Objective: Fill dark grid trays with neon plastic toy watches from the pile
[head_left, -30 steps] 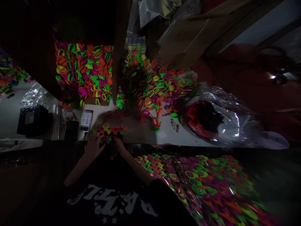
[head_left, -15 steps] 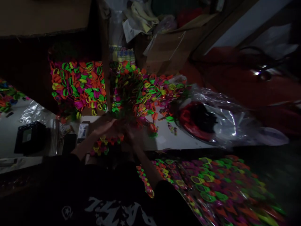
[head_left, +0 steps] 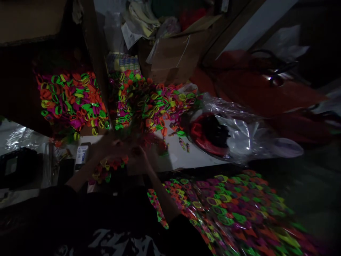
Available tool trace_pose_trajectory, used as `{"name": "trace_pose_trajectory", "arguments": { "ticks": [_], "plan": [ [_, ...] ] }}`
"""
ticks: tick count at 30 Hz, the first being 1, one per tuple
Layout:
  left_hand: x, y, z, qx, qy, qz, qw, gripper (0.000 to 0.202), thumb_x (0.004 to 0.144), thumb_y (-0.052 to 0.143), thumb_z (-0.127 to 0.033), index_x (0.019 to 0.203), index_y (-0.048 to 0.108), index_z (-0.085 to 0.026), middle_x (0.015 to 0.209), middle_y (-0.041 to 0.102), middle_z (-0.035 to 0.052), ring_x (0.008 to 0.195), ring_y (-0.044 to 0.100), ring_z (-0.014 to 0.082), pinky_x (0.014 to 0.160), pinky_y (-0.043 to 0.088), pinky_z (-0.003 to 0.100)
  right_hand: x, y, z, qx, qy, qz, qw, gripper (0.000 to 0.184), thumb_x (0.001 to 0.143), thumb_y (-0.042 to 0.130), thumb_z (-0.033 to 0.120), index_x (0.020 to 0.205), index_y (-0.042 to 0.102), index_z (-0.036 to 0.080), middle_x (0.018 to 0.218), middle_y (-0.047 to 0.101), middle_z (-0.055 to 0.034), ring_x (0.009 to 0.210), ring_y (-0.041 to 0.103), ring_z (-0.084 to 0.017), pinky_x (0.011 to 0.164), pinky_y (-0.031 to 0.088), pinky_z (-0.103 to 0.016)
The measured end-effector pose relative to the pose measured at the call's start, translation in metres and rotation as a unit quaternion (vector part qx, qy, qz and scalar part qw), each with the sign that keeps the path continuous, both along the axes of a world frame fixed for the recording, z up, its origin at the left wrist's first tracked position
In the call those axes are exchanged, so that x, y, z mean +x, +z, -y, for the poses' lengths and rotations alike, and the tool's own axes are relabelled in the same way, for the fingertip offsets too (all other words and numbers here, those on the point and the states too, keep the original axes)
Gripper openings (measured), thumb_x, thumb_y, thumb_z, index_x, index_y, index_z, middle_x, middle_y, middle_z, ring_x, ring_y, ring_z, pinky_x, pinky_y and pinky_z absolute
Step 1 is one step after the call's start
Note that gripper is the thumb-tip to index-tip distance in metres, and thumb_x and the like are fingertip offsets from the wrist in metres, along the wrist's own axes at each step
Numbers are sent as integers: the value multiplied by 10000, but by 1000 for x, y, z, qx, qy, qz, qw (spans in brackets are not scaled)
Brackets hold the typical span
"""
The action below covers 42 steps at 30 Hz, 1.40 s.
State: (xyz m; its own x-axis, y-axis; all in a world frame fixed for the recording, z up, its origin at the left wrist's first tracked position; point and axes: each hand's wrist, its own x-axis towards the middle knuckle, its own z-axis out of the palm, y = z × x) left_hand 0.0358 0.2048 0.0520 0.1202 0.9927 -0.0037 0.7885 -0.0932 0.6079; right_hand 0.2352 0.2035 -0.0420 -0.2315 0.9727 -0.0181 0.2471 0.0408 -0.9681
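In the dim light my left hand [head_left: 108, 147] reaches over the front of the white table, blurred and in shadow, so its fingers do not show clearly. My right hand [head_left: 141, 156] is close beside it on the right, fingers curled inward; what they hold, if anything, I cannot make out. A small cluster of bright toy watches [head_left: 106, 169] lies just below my left hand. Beyond both hands spreads a loose pile of neon toy watches [head_left: 157, 101] in pink, green, orange and yellow.
A large carton [head_left: 93, 64] lies open at left with more toy watches [head_left: 71, 99] inside. A phone-like white device [head_left: 82, 155] and a black box [head_left: 18, 167] sit left. Clear plastic bags [head_left: 247, 138] cover the right end. Bagged watches [head_left: 234, 209] lie lower right.
The whole view has shifted, so the table things appear further left. My hands have come closer together, and the right one's fingers now look more curled.
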Motion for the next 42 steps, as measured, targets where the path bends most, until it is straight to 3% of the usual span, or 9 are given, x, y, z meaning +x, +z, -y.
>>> {"name": "trace_pose_trajectory", "arguments": {
  "ticks": [3, 8, 13, 19, 26, 29, 38, 42],
  "plan": [
    [4, 11, 20, -60, -14, 13, 998, 297, 810, 581, -470, 879, 640, -187, 799, 699, 14, 721, 650, 186, 667, 529, 292, 10, 37, 8, 39, 0, -37, 999, 216, 771, 594, 381, 849, 573, 181, 807, 622, -21, 705, 555, -124, 664, 476, -232],
    [12, 32, 68, -52, 1, 122, 991, 440, 800, 615, -561, 1064, 585, -211, 983, 693, 26, 898, 660, 191, 768, 534, 282, 12, 100, 34, 120, 43, -84, 988, 178, 800, 612, 326, 903, 581, 186, 873, 661, -39, 812, 621, -151, 762, 500, -269],
    [18, 44, 100, 14, 24, 152, 988, 418, 806, 635, -546, 1044, 603, -204, 984, 685, 38, 899, 662, 184, 789, 547, 297, 16, 134, 59, 188, 93, -69, 975, 130, 862, 555, 265, 933, 629, 186, 873, 682, -36, 804, 648, -146, 737, 506, -251],
    [16, 52, 119, 106, 26, 137, 984, 355, 815, 672, -463, 1046, 616, -200, 973, 700, 46, 901, 682, 176, 810, 556, 301, 18, 146, 76, 194, 106, -46, 974, 119, 860, 570, 255, 938, 636, 195, 869, 676, -28, 799, 653, -140, 738, 517, -239],
    [11, 64, 126, 206, -75, 77, 973, 237, 867, 632, -389, 992, 650, -188, 946, 725, 64, 909, 693, 174, 802, 568, 297, 18, 163, 87, 151, 117, -45, 981, 157, 868, 620, 344, 915, 665, 201, 856, 716, -39, 798, 686, -155, 724, 532, -233],
    [11, 67, 129, 250, -74, 69, 963, 228, 870, 629, -377, 1001, 649, -190, 920, 729, 60, 893, 696, 171, 787, 573, 296, 20, 167, 88, 131, 122, -36, 983, 189, 863, 624, 379, 920, 673, 206, 823, 728, -29, 756, 698, -157, 680, 531, -228],
    [10, 74, 134, 262, -89, 77, 958, 215, 874, 624, -363, 993, 645, -186, 899, 732, 63, 867, 697, 169, 776, 568, 291, 16, 162, 93, 94, 143, -77, 982, 256, 858, 625, 448, 910, 680, 203, 827, 737, -32, 734, 704, -146, 652, 543, -217],
    [9, 80, 135, 249, -107, 49, 961, 251, 884, 606, -399, 992, 643, -177, 900, 730, 63, 856, 692, 170, 779, 556, 295, 15, 156, 95, 61, 139, -99, 983, 297, 847, 637, 479, 900, 686, 191, 713, 701, -9, 622, 663, -125, 587, 519, -203]
  ]
}}
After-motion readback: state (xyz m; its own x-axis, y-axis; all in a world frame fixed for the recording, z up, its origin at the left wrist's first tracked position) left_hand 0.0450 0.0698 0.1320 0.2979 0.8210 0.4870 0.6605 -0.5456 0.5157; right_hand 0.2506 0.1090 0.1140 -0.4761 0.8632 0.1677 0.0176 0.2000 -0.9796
